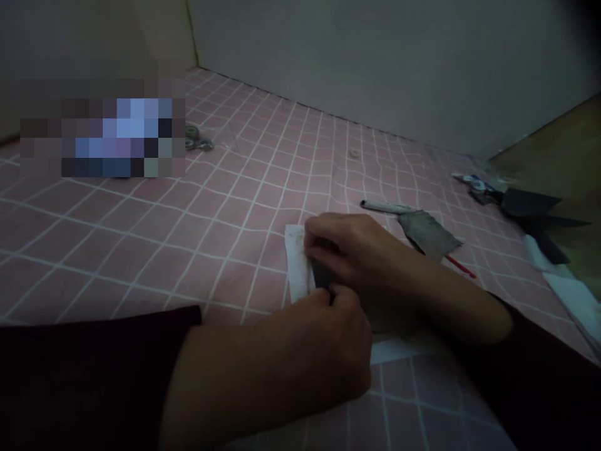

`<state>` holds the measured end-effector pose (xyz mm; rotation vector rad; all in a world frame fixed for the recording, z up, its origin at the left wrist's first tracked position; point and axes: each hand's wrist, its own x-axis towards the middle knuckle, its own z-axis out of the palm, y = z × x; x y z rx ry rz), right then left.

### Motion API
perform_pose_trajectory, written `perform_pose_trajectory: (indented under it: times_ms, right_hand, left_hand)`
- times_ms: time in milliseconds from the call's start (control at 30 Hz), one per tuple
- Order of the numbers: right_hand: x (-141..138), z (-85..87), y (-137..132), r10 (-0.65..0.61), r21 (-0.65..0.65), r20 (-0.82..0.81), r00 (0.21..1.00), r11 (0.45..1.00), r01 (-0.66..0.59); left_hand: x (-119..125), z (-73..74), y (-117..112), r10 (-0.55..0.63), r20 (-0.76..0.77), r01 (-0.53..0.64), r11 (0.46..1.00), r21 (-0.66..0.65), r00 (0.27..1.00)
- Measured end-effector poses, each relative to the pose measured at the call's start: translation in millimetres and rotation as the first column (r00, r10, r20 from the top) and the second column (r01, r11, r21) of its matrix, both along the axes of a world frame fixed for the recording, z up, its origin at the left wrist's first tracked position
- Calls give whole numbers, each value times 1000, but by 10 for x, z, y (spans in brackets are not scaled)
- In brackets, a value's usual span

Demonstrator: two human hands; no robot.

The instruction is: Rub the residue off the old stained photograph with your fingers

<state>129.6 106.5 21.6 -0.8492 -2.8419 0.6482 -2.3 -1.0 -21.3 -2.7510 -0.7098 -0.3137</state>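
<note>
White paper (pixel 297 263) lies on a pink grid-lined mat (pixel 225 232), held between both hands near the middle of the view. The right hand (pixel 352 250) sits over the paper's right side, curled narrow, while the left hand (pixel 319 351) comes up from below and closes on the same spot. Both seem to be gripping the paper's edge and a dark strip (pixel 320 275) showing between them; what that strip is, and how far it runs under the hands, stays hidden. A second white edge (pixel 389 352) peeks out beneath the right forearm, cut off by the arm, so whether it belongs to the same sheet can't be told. Just past the right hand lie a crumpled grey piece (pixel 428 233), a thin pale rod (pixel 380 206) and a red stick (pixel 461 266), partly covered by the grey piece. Further right, black pointed shapes (pixel 530 203) are too dim to name. Small metal rings (pixel 198 141) sit beside a blurred patch (pixel 103 131) that hides whatever lies there.
</note>
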Motion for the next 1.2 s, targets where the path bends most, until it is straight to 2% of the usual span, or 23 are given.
perform_pose_trajectory:
  times_ms: [67,100,233,267,367,433,467,567,600,767,800,933,967,1100,1200]
  right_hand:
    - [-9,-17,-1,-47,84,-45,998,995,51]
    - [-10,-11,-6,-41,81,-38,998,996,44]
    - [3,40,-25,85,-112,89,992,991,-75]
    - [3,37,-22,80,-118,91,993,991,-69]
    - [-10,-14,3,-51,45,-14,999,998,51]
    - [-9,-31,17,-85,119,-63,994,989,92]
    - [-2,-24,18,-57,95,-39,998,994,60]
    - [23,24,9,93,-96,95,991,992,-84]
    - [23,31,6,107,-120,115,988,988,-93]
    - [-29,-24,11,-81,113,-62,995,990,87]
    - [-31,-22,8,-74,108,-62,995,991,80]
    - [-8,29,-8,43,-93,100,994,995,-34]
    - [-6,27,-4,30,-90,99,995,996,-21]
    - [-25,-41,36,-82,106,-83,993,990,91]
    - [-21,-40,40,13,29,-41,999,1000,-11]
  left_hand:
    - [-2,5,1,3,-2,-3,1000,-10,1000]
    - [-2,7,2,5,-6,-5,1000,-12,1000]
    - [-2,3,0,4,-1,-4,1000,10,1000]
    - [-2,1,0,0,3,0,1000,10,1000]
    - [1,-4,3,-12,16,12,1000,-7,1000]
    - [5,-5,5,-16,14,16,1000,-15,1000]
    - [7,-4,6,-17,8,17,1000,-14,1000]
    - [10,-7,4,-17,-8,17,1000,3,1000]
    - [10,-9,3,-17,-6,17,1000,6,1000]
    - [0,-8,6,-25,12,25,1000,-11,1000]
    - [-1,-3,7,-26,8,26,1000,-8,1000]
    - [-4,11,2,-24,-14,24,1000,12,1000]
    - [-3,9,1,-23,-10,23,1000,13,1000]
    - [5,-21,4,-20,28,20,1000,-8,999]
    - [3,-33,13,-22,27,22,1000,-7,999]
